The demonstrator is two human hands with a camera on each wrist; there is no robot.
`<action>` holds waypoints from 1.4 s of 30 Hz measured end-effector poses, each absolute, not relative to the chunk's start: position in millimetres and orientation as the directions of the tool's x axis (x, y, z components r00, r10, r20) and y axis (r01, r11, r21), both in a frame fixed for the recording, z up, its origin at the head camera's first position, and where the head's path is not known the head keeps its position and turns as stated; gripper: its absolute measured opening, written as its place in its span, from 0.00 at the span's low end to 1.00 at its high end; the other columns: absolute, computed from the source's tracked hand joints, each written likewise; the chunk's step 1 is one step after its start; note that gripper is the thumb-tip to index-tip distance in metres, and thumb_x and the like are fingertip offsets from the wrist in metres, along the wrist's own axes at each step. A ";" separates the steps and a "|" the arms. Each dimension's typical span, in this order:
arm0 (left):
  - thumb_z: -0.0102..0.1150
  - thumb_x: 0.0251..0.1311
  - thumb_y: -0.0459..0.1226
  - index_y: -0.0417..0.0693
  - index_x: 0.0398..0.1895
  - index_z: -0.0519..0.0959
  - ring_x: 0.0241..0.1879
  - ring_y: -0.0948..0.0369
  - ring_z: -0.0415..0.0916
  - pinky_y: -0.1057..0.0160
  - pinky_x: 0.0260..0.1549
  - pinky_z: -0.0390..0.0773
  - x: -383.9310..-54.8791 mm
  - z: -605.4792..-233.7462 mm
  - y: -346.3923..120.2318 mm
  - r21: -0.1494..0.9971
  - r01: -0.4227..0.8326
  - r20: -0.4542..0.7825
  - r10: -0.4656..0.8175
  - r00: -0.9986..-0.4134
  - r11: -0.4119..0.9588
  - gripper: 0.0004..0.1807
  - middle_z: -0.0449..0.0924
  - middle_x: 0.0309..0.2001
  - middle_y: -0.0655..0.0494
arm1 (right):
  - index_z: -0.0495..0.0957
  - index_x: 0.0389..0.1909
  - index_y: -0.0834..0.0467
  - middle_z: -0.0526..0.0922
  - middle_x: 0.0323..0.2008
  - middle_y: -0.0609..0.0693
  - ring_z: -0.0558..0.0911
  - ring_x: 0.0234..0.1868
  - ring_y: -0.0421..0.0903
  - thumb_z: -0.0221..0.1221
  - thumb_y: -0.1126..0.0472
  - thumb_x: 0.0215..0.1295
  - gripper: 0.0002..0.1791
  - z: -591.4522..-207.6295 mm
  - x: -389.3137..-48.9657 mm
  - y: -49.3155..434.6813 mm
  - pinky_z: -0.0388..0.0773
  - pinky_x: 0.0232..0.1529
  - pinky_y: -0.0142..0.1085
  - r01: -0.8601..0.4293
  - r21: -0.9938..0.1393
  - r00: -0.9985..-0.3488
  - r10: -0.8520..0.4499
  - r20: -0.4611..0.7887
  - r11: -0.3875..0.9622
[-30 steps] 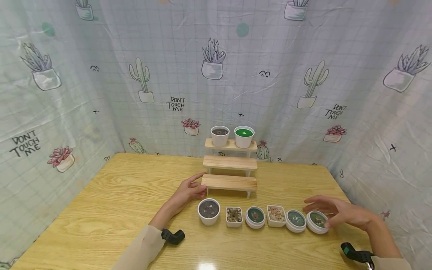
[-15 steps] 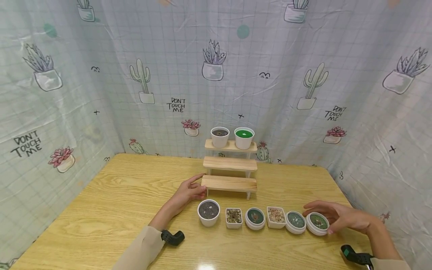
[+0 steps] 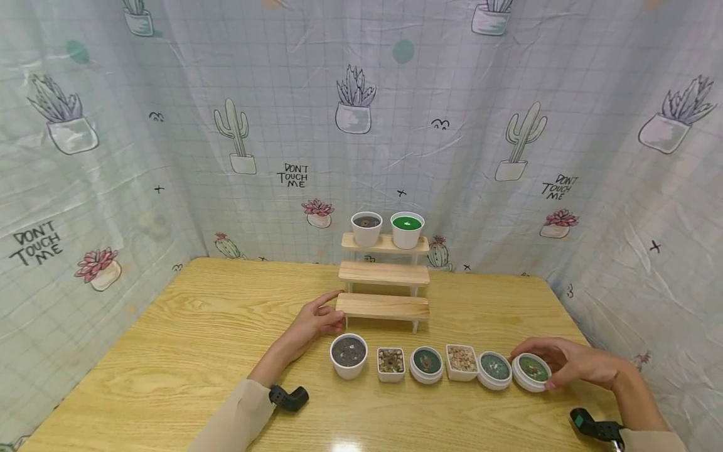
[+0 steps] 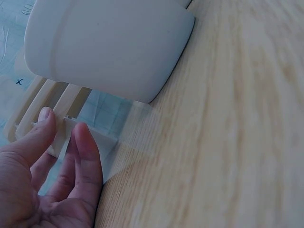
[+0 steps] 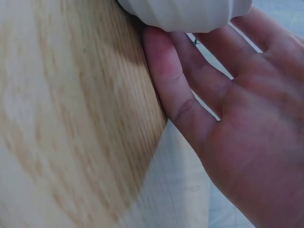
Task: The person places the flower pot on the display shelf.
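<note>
A three-step wooden display stand (image 3: 384, 306) with white legs stands mid-table. My left hand (image 3: 316, 319) holds the left end of its lowest step; in the left wrist view the thumb (image 4: 40, 128) lies near the step's end and the fingers are by the leg. At the right end of a row of small pots, my right hand (image 3: 576, 363) grips a round white flowerpot (image 3: 531, 371) with a green top. Its thumb is at the pot's near right side, the other fingers behind. The right wrist view shows the ribbed pot (image 5: 190, 12) right at the fingertips.
Left of the gripped pot run a round pot (image 3: 494, 370), a square pot (image 3: 462, 362), another round pot (image 3: 426, 365), a square pebbled pot (image 3: 391, 364) and a taller grey-topped pot (image 3: 348, 356). The top step carries a grey-topped pot (image 3: 366, 229) and a green-topped pot (image 3: 407, 230).
My right hand has closed in round the rightmost pot, its fingers settling behind it and the thumb against its near side. The left hand stays at the stand.
</note>
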State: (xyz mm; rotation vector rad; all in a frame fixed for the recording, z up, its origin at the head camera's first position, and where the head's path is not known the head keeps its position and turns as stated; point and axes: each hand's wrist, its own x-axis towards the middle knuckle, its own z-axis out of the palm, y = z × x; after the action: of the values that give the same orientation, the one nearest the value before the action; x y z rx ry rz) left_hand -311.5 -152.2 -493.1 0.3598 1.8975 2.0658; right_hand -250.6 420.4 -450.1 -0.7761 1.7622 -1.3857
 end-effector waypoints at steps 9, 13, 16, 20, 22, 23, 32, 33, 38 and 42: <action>0.63 0.71 0.37 0.50 0.82 0.55 0.41 0.61 0.84 0.63 0.46 0.88 -310.8 -492.8 -151.9 0.997 -0.051 -0.023 0.399 -0.917 -0.060 0.41 0.85 0.41 0.54 | 0.62 0.72 0.73 0.75 0.70 0.53 0.73 0.69 0.36 0.56 0.76 0.62 0.35 -450.9 -250.1 421.1 0.74 0.64 0.30 -0.053 -0.985 -0.533 -0.839 -0.109 0.162; 0.63 0.71 0.37 0.49 0.83 0.54 0.41 0.61 0.84 0.63 0.46 0.88 -311.7 -493.3 -151.9 0.997 -0.043 -0.015 0.403 -0.915 -0.060 0.41 0.85 0.42 0.54 | 0.64 0.72 0.71 0.76 0.70 0.50 0.74 0.68 0.35 0.57 0.75 0.64 0.34 -448.3 -248.6 421.3 0.75 0.62 0.32 -0.061 -0.976 -0.566 -0.813 -0.140 0.210; 0.63 0.71 0.36 0.49 0.83 0.54 0.41 0.61 0.84 0.63 0.46 0.88 -311.9 -493.5 -151.7 0.997 -0.041 -0.013 0.403 -0.915 -0.062 0.41 0.85 0.42 0.53 | 0.64 0.72 0.71 0.76 0.69 0.52 0.74 0.68 0.36 0.58 0.75 0.64 0.33 -447.5 -247.7 421.8 0.75 0.62 0.32 -0.085 -0.973 -0.576 -0.808 -0.127 0.214; 0.63 0.71 0.36 0.49 0.82 0.55 0.41 0.61 0.84 0.63 0.46 0.88 -311.2 -493.3 -151.6 0.997 -0.042 -0.012 0.400 -0.916 -0.067 0.41 0.85 0.42 0.53 | 0.63 0.71 0.71 0.76 0.69 0.53 0.74 0.69 0.35 0.57 0.74 0.65 0.33 -446.0 -247.5 422.5 0.74 0.62 0.32 -0.123 -0.970 -0.580 -0.808 -0.101 0.210; 0.63 0.71 0.36 0.48 0.82 0.55 0.41 0.61 0.84 0.63 0.46 0.88 -310.9 -493.1 -151.7 0.997 -0.040 -0.009 0.402 -0.916 -0.069 0.41 0.85 0.42 0.53 | 0.64 0.71 0.71 0.76 0.69 0.52 0.74 0.68 0.35 0.57 0.73 0.65 0.32 -444.0 -247.0 422.1 0.74 0.62 0.32 -0.130 -0.966 -0.594 -0.798 -0.106 0.225; 0.63 0.71 0.36 0.48 0.82 0.55 0.41 0.61 0.84 0.63 0.46 0.88 -310.8 -493.1 -151.8 0.997 -0.038 -0.008 0.403 -0.915 -0.069 0.41 0.85 0.42 0.53 | 0.64 0.71 0.71 0.76 0.69 0.53 0.74 0.68 0.35 0.57 0.73 0.65 0.32 -442.9 -246.6 421.7 0.74 0.62 0.32 -0.136 -0.963 -0.599 -0.793 -0.106 0.231; 0.63 0.71 0.36 0.50 0.82 0.55 0.41 0.60 0.84 0.62 0.46 0.88 -309.9 -492.5 -151.6 0.996 -0.047 -0.014 0.399 -0.917 -0.073 0.41 0.85 0.42 0.52 | 0.65 0.72 0.71 0.77 0.68 0.55 0.74 0.68 0.34 0.56 0.74 0.67 0.31 -427.1 -241.2 414.4 0.73 0.60 0.27 -0.207 -0.946 -0.639 -0.767 -0.063 0.251; 0.64 0.71 0.36 0.50 0.82 0.56 0.41 0.60 0.84 0.62 0.47 0.88 -309.7 -492.4 -151.6 0.996 -0.051 -0.017 0.397 -0.917 -0.074 0.41 0.85 0.42 0.51 | 0.65 0.71 0.71 0.77 0.68 0.55 0.74 0.68 0.34 0.56 0.74 0.67 0.31 -425.5 -240.8 413.3 0.73 0.60 0.27 -0.218 -0.944 -0.641 -0.766 -0.051 0.246; 0.63 0.71 0.36 0.51 0.82 0.56 0.42 0.59 0.84 0.62 0.47 0.88 -308.8 -491.0 -151.6 0.996 -0.056 -0.022 0.396 -0.918 -0.073 0.40 0.85 0.43 0.49 | 0.63 0.72 0.73 0.77 0.68 0.54 0.74 0.68 0.35 0.55 0.76 0.67 0.31 -419.9 -240.2 408.2 0.73 0.60 0.26 -0.267 -0.939 -0.638 -0.770 0.002 0.219; 0.62 0.72 0.36 0.49 0.83 0.54 0.42 0.60 0.84 0.62 0.47 0.88 -308.4 -490.1 -151.9 0.996 -0.048 -0.015 0.404 -0.914 -0.071 0.41 0.85 0.43 0.51 | 0.64 0.72 0.71 0.77 0.68 0.49 0.74 0.68 0.33 0.54 0.76 0.67 0.31 -415.1 -239.1 403.7 0.74 0.60 0.26 -0.263 -0.939 -0.646 -0.763 0.002 0.220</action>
State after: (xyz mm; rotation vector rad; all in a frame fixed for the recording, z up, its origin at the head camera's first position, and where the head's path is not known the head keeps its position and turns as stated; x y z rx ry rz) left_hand -308.4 -151.9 -490.1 0.3846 1.8981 2.0581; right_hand -239.1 403.7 -415.1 -0.9443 2.0339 -1.4241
